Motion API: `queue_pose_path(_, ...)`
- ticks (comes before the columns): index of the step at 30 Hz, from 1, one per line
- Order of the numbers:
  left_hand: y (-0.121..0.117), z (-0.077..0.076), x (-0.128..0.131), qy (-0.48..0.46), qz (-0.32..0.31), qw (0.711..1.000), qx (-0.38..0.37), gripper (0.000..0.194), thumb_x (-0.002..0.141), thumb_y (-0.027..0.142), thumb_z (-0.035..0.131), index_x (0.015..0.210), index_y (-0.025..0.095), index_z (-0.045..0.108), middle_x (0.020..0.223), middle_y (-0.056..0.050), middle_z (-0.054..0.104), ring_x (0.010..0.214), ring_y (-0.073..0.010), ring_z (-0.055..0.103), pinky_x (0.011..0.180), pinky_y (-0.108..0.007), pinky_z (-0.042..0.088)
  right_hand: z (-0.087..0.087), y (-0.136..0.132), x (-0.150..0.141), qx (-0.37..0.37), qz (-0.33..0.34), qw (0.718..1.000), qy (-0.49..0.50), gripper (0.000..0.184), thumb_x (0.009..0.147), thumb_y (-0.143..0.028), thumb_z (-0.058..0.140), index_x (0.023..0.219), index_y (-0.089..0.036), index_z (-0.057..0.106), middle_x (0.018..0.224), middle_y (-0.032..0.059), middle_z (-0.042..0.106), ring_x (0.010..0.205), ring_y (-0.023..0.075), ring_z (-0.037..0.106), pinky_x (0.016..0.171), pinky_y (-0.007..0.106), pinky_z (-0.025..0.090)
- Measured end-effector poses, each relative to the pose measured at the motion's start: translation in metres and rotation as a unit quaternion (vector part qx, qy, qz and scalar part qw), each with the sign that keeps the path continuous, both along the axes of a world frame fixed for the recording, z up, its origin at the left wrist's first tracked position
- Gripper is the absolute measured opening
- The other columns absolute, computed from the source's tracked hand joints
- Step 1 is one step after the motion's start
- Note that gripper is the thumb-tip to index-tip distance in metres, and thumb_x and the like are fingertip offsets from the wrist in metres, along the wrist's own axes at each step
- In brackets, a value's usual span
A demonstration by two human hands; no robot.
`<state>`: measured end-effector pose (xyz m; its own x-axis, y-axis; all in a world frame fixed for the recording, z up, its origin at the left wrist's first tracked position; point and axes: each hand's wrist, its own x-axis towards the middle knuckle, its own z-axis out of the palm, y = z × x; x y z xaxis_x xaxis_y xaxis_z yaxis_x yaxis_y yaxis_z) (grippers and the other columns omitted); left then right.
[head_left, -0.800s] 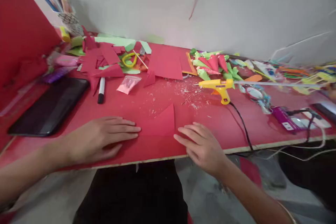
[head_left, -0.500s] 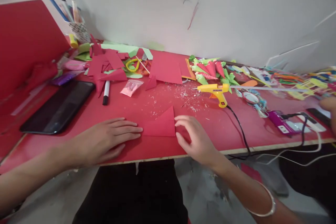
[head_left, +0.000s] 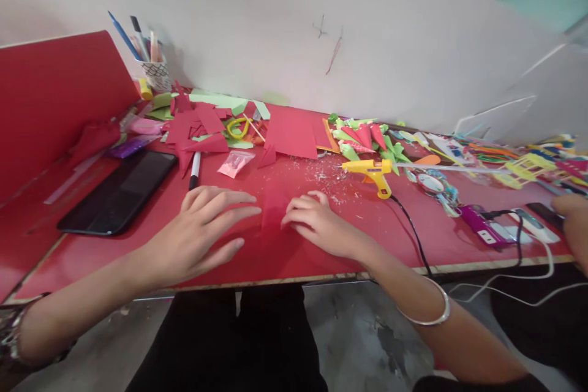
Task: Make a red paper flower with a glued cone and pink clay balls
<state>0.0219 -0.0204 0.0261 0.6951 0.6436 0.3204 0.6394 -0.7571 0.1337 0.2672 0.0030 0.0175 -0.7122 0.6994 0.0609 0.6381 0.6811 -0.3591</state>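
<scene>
A piece of red paper (head_left: pixel 272 205) lies on the red table in front of me and is hard to tell from the tabletop. My left hand (head_left: pixel 209 226) hovers or rests just left of it, fingers spread and nothing in them. On the paper's right side sits my right hand (head_left: pixel 316 222), fingers bent and close together, fingertips on the paper; they partly cover it. Past my left fingers lies a black-capped white marker (head_left: pixel 195 170), beside a small bag of pink material (head_left: pixel 236 163).
A yellow glue gun (head_left: pixel 372 173) lies right of centre, its black cord trailing off the front edge. A black phone (head_left: pixel 120 193) is at left. Red paper scraps (head_left: pixel 195 122) and green-and-red paper cones (head_left: pixel 365 135) line the wall. Another person's hand (head_left: pixel 576 223) is at far right.
My right hand has moved left over the paper, which now shows narrower, its pointed top no longer visible. My left fingers have spread and lifted slightly. The view has shifted.
</scene>
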Motion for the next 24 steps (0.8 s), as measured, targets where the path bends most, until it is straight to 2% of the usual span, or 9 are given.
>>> queue_pose_path(2,0.004,0.000,0.011,0.026,-0.025,0.999,0.011,0.027,0.088,0.021,0.035,0.110,0.026,0.049,0.108,-0.004,0.053,0.091,-0.0193,0.045,0.078,-0.036,0.033,0.003,0.008,0.001,0.032,-0.003,0.999,0.009,0.028,0.077,-0.003,0.044,0.079,-0.024,0.062,0.102,0.0008,0.054,0.098,0.0160,0.046,0.096,0.043,0.018)
queue_pose_path(5,0.012,-0.010,0.027,0.084,-0.050,0.995,-0.022,0.026,0.090,0.019,0.031,0.100,0.022,0.054,0.100,-0.004,0.056,0.089,-0.0196,0.049,0.079,-0.038,0.034,0.002,0.019,0.002,0.049,-0.006,0.998,0.028,0.032,0.073,0.001,0.043,0.071,-0.023,0.065,0.117,0.0018,0.047,0.109,0.0202,0.038,0.094,0.042,0.024)
queue_pose_path(7,0.018,-0.020,0.036,0.090,-0.029,0.993,-0.066,0.021,0.088,0.024,0.037,0.097,0.019,0.055,0.096,-0.006,0.055,0.086,-0.0194,0.051,0.077,-0.035,0.038,-0.003,0.026,0.003,0.029,-0.004,0.998,0.051,0.035,0.073,0.002,0.039,0.067,-0.021,0.065,0.118,0.0029,0.045,0.109,0.0196,0.038,0.093,0.039,0.029)
queue_pose_path(11,0.027,-0.031,0.046,0.086,-0.004,0.991,-0.100,0.015,0.084,0.023,0.041,0.089,0.015,0.054,0.090,-0.006,0.055,0.077,-0.0178,0.054,0.069,-0.030,0.042,-0.017,0.034,0.007,-0.041,-0.051,0.986,0.152,0.034,0.075,-0.002,0.036,0.072,-0.020,0.064,0.100,0.0043,0.053,0.095,0.0149,0.049,0.087,0.032,0.036)
queue_pose_path(14,0.032,-0.030,0.053,0.081,0.020,0.991,-0.103,0.014,0.083,0.024,0.042,0.085,0.015,0.052,0.086,-0.005,0.056,0.074,-0.0181,0.056,0.063,-0.029,0.043,-0.022,0.038,0.008,-0.118,-0.107,0.964,0.213,0.027,0.081,-0.014,0.037,0.077,-0.019,0.063,0.083,0.0028,0.060,0.085,0.0146,0.055,0.080,0.030,0.040)
queue_pose_path(16,0.033,-0.029,0.057,0.091,0.045,0.989,-0.103,0.015,0.083,0.025,0.041,0.086,0.015,0.052,0.083,-0.006,0.058,0.073,-0.0194,0.057,0.061,-0.029,0.044,-0.025,0.040,0.008,-0.156,-0.143,0.948,0.237,0.024,0.082,-0.024,0.040,0.078,-0.018,0.062,0.080,0.0028,0.062,0.083,0.0155,0.056,0.078,0.030,0.041)
queue_pose_path(19,0.033,-0.031,0.064,0.106,0.070,0.987,-0.100,0.022,0.083,0.025,0.040,0.098,0.014,0.051,0.088,-0.007,0.059,0.079,-0.0212,0.058,0.064,-0.031,0.045,-0.029,0.041,0.008,-0.171,-0.188,0.931,0.263,0.017,0.080,-0.027,0.046,0.084,-0.017,0.059,0.080,0.0028,0.062,0.076,0.0147,0.057,0.071,0.027,0.042)
queue_pose_path(24,0.030,-0.035,0.069,0.143,0.083,0.984,-0.060,0.036,0.085,0.025,0.037,0.118,0.012,0.045,0.097,-0.010,0.059,0.085,-0.0220,0.058,0.069,-0.032,0.046,-0.037,0.034,0.008,-0.158,-0.220,0.929,0.252,0.013,0.079,-0.022,0.043,0.088,-0.018,0.052,0.056,-0.0052,0.047,0.053,0.0107,0.047,0.054,0.023,0.036)
